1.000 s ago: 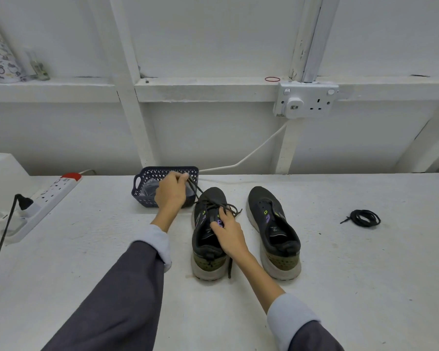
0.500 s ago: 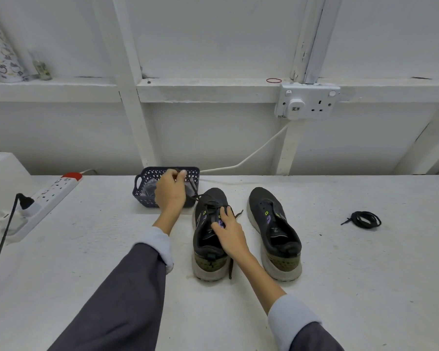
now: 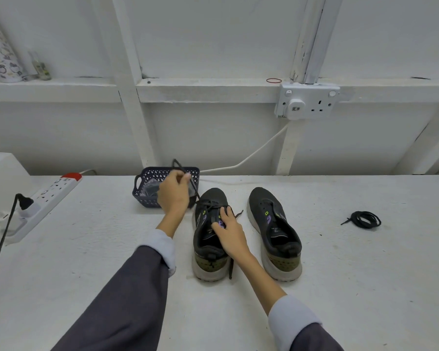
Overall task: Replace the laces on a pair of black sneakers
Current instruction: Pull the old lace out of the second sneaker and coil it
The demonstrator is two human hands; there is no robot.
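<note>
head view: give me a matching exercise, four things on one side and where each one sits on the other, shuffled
Things
1 coiled lace
2 basket
3 power strip
4 rubber band

Places
A on the wall ledge, just left of the socket
B at the left side of the table
C right behind the left hand, which pinches the threaded lace
D alone on the table, to the right of the untouched sneaker

Pairs: 1-D, 2-C, 3-B, 4-A
</note>
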